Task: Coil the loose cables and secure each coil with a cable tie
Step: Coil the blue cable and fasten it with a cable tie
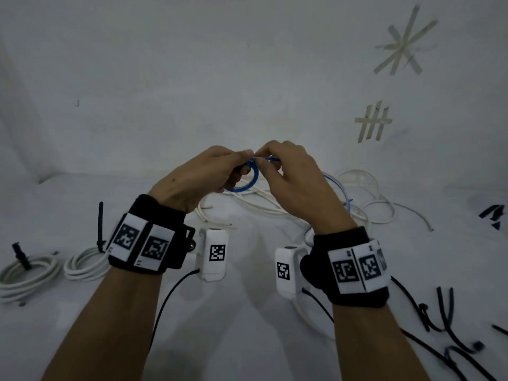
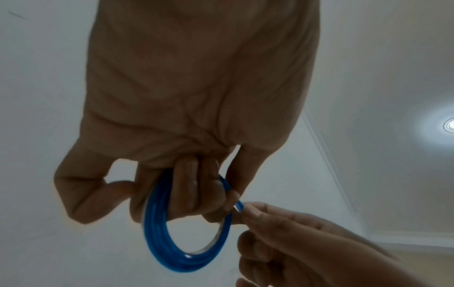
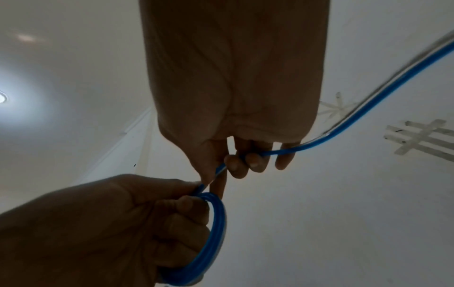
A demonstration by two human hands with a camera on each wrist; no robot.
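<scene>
1. The bench (image 1: 247,312) is covered in white and meets a white wall along its far edge.
2. Near the left edge lie two coiled white cables (image 1: 26,273) (image 1: 83,264), side by side, each bound with a black cable tie that sticks up.
3. Toward the far edge, right of centre, loose white cables (image 1: 365,199) lie tangled, a blue cable (image 1: 347,204) running among them.
4. At the near right corner lie loose black cable ties (image 1: 445,312).
</scene>
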